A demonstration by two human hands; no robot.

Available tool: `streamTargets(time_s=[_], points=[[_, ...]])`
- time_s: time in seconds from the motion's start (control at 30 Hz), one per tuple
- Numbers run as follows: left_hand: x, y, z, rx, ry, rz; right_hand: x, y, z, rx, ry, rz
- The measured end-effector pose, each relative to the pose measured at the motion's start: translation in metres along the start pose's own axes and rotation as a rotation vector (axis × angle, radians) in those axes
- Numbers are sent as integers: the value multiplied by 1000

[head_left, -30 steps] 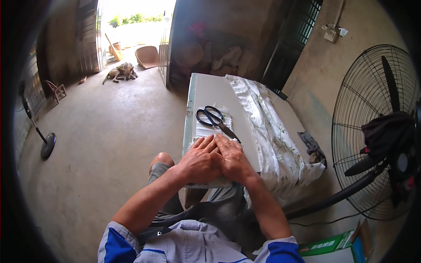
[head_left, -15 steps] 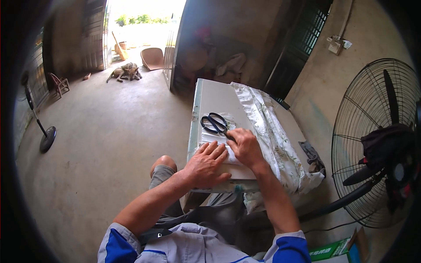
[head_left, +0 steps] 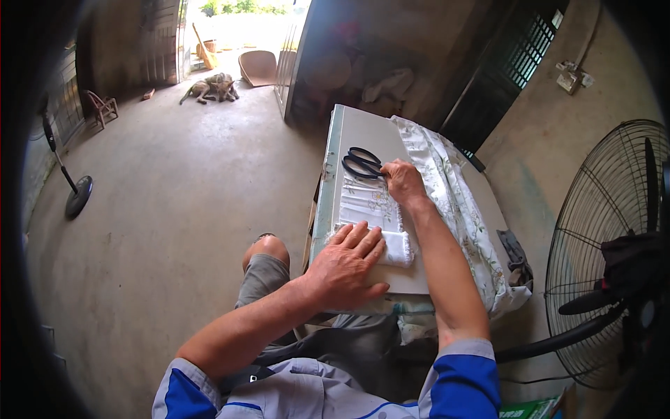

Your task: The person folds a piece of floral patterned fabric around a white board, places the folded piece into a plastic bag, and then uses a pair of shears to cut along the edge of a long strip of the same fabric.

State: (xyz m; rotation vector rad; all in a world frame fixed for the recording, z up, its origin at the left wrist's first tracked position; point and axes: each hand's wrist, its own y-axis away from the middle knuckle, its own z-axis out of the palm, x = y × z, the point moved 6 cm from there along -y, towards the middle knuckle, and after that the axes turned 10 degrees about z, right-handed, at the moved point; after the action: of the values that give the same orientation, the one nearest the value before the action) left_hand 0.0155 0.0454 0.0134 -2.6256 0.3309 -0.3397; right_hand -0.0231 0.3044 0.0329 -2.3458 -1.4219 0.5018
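Observation:
A strip of white floral cloth (head_left: 370, 202) with frayed edges lies on the white tabletop (head_left: 373, 133), its near end doubled over into a flat fold (head_left: 396, 249). My left hand (head_left: 349, 262) presses flat on that fold, fingers stretched and slightly apart. Farther off, my right hand (head_left: 406, 183) is closed around the blade end of black-handled scissors (head_left: 363, 163), hiding the blades. Their handle loops point left over the far end of the strip. To the right of my right hand lies a long bunched piece of floral fabric (head_left: 447, 202).
A large black floor fan (head_left: 607, 244) stands close on the right, with dark cloth hung on it. A grey cloth (head_left: 515, 255) lies at the table's right edge. Across the floor are a dog (head_left: 213, 89), a small chair (head_left: 102, 108) and a round-based stand (head_left: 79, 197).
My right hand and the scissors have moved away from me, farther from my left hand. More of the cloth strip shows between my hands. The whole view has shifted.

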Motion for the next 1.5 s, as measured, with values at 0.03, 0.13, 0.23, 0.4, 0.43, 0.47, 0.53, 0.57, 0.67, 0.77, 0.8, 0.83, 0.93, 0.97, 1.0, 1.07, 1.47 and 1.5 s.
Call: streamTargets(time_s=[0.03,0.13,0.23,0.4,0.43,0.47,0.53,0.57,0.67,0.77,0.8,0.83,0.93,0.97,1.0,1.07,1.47,1.5], points=[[1,0,1,-1,-1,-6,2,-4,4,6,-1,-5],[4,0,0,2,-6,-8,9,-12,7,-38,83,97],[5,1,2,19,-3,4,3,-5,-2,-59,46,43],[3,4,-2,53,-8,9,-44,61,-61,53,-247,-146],[1,7,-2,52,-6,-6,-58,79,-69,34,-332,-184],[-1,8,-2,63,-5,1,-65,101,-74,6,-327,-200],[1,5,-2,101,-8,34,-71,143,-87,-56,-301,-187],[2,3,-1,100,-8,41,-72,160,-93,-95,-289,-165],[5,4,0,115,-16,50,-72,191,-97,-105,-264,-157],[13,2,-4,70,6,57,-72,205,-100,-73,-239,-148],[15,4,-7,70,34,47,-75,207,-102,-68,-232,-156],[15,5,-10,71,61,38,-77,209,-104,-63,-223,-165],[18,14,-12,109,98,57,-80,220,-109,-83,-226,-170],[18,16,-12,105,99,58,-83,223,-111,-90,-228,-186],[19,20,-15,113,95,71,-84,226,-113,-89,-231,-184],[19,25,-19,118,94,82,-85,231,-115,-96,-253,-199],[8,43,-37,156,116,81,-92,241,-122,-6,-226,-157],[8,42,-38,165,116,104,-92,241,-121,-7,-225,-157]])
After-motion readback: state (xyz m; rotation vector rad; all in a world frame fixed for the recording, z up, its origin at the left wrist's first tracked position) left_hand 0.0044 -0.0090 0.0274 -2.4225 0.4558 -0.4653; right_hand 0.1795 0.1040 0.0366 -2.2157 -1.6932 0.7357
